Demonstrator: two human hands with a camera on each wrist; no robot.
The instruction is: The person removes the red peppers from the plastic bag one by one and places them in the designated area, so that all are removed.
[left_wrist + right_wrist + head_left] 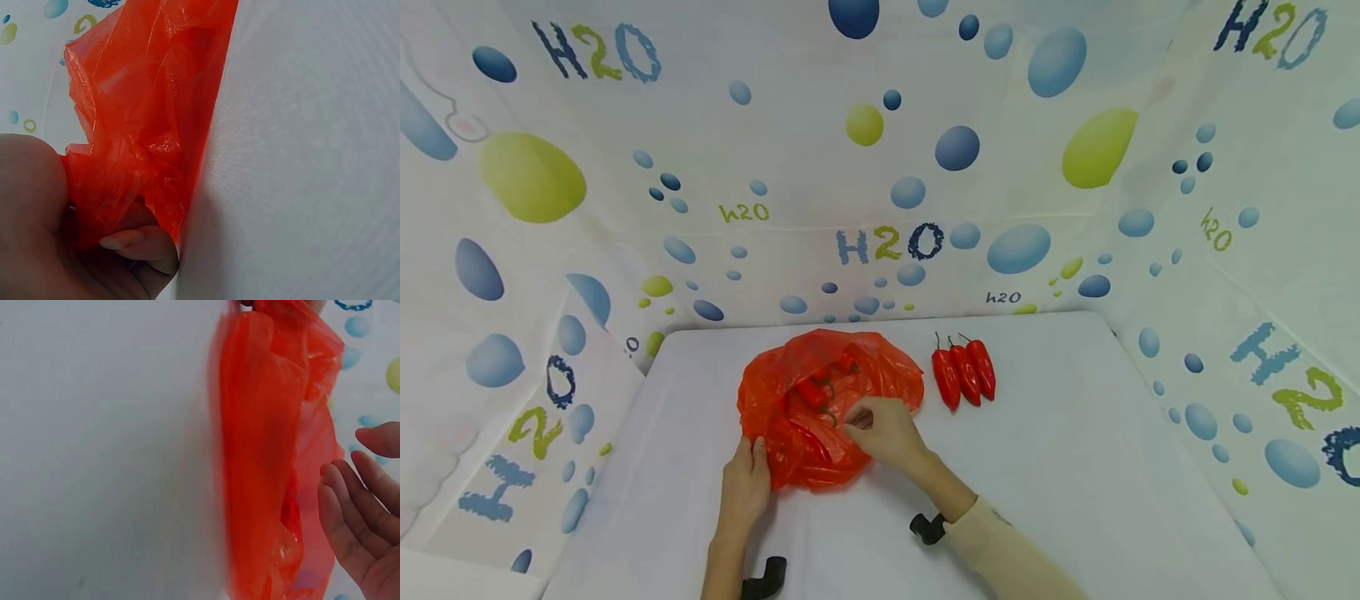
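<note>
A red plastic bag lies on the white table with its mouth spread open. Inside it are red chili peppers with green stems, partly covered by the film. At the near left rim, my left hand grips the bag; the left wrist view shows the crumpled plastic between thumb and curled fingers. My right hand is over the near right side of the bag. In the right wrist view its fingers are loosely bent, thumb apart, nothing between them.
To the right of the bag, three shiny red chili peppers lie side by side, stems pointing away. A white backdrop with blue and green dots rises behind the table and along both sides.
</note>
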